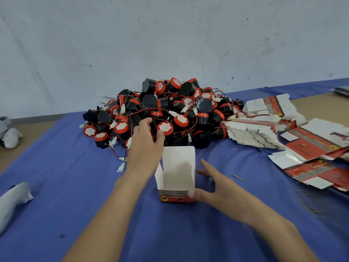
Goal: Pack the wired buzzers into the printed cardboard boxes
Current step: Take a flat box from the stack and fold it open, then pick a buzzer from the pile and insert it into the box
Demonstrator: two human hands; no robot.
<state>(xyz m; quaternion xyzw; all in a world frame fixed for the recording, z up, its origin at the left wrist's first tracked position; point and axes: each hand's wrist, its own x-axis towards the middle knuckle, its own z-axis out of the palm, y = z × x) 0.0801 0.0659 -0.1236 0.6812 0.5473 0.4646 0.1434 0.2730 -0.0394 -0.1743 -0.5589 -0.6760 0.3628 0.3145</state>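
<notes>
Open white-and-red printed cardboard box (176,178) stood upright mid-surface.
Right hand (213,188) had released, spread fingers, thumb on its right wall; left hand (146,142) met the near edge of the black, red-capped wired buzzer heap (170,110), grasp untellable; blue cloth surface (75,186) stretched leftward.

A packing workshop: heaped buzzers (166,112) and stacked flat boxes (264,127) on a blue-clothed table (66,176).
</notes>
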